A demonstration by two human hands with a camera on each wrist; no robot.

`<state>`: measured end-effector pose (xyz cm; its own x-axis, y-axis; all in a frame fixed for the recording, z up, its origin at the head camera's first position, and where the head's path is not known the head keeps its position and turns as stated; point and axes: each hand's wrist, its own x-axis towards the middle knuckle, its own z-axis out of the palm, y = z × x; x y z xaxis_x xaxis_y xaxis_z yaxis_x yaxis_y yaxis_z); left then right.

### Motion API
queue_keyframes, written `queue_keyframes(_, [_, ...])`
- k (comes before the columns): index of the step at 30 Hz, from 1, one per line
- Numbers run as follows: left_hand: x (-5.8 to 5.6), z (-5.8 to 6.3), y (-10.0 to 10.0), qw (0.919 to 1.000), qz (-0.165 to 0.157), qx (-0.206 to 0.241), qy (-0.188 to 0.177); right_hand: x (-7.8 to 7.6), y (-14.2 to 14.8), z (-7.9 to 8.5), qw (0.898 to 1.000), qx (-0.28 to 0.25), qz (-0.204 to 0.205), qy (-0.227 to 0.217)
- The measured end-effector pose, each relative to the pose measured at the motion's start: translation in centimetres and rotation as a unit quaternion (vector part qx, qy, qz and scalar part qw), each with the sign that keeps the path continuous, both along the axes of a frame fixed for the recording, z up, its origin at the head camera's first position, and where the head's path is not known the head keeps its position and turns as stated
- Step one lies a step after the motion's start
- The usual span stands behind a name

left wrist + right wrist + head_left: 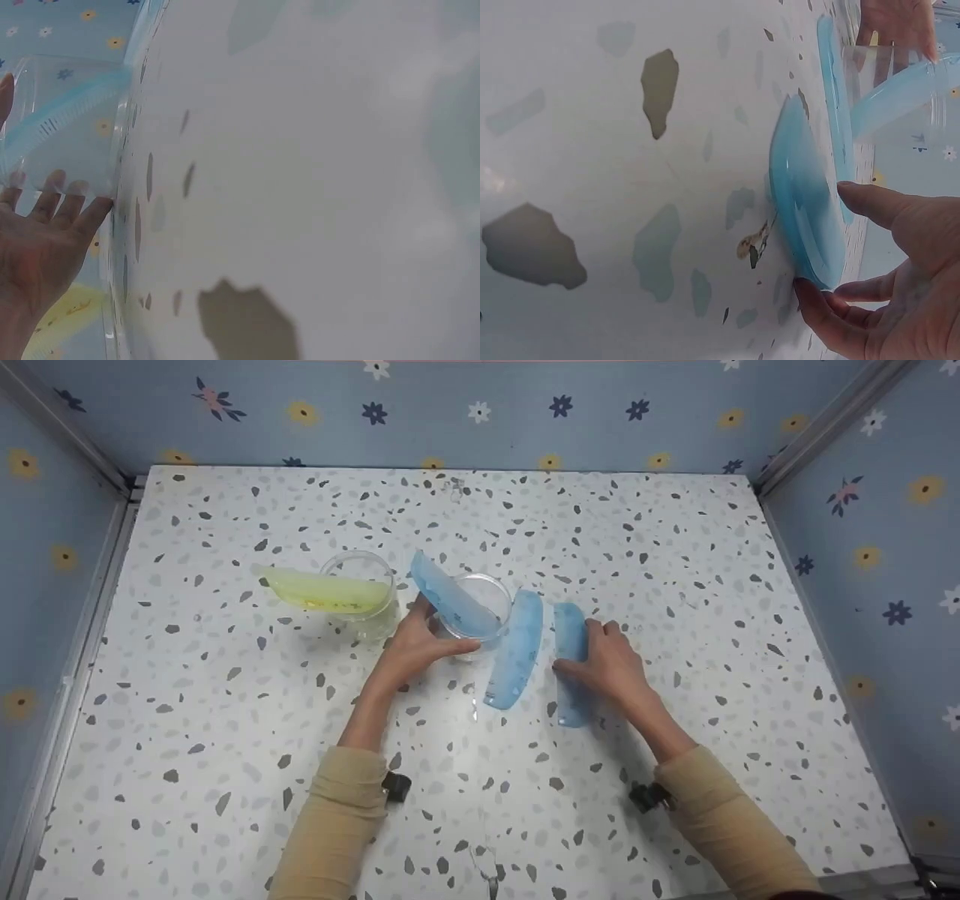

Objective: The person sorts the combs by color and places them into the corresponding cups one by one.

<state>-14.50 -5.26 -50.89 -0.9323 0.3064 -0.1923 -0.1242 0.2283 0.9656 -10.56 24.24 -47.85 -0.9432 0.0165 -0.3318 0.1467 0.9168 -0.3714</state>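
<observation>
My left hand [416,649] curls round a clear plastic cup [495,585], thumb on the near side and fingers at the left. A blue comb [454,596] leans inside this cup, its upper end sticking out past the rim. At the right, my right hand [613,664] grips another blue comb [574,709] across its width, with the thumb at its left edge and the fingers at its right. Between the hands a third blue comb [516,652] lies on the table. In the right wrist view, the gripped comb [802,187] appears slightly tilted.
Left of my left hand stands a second clear cup [356,556], with a yellow-green comb [322,589] resting slantwise in it. The speckled white table [225,720] is bounded by blue flowered panels [480,427] at the back and both sides.
</observation>
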Motion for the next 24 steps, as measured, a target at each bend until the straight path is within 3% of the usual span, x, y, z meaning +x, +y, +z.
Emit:
queue_keyframes(4, [-0.9,-2.4,0.1,0.9999,0.010,-0.006,0.004,-1.1,0.7,-3.3,0.999,0.015,-0.029,-0.003])
queue_keyframes(7, [-1.3,-3.4,0.1,0.9998,0.010,-0.009,0.016,-1.2,0.7,-3.6,0.999,0.019,-0.033,-0.001])
queue_keyframes(24, [-1.3,-3.6,0.1,0.9996,0.011,-0.010,0.022,-1.4,0.4,-3.3,0.999,0.031,-0.018,-0.003])
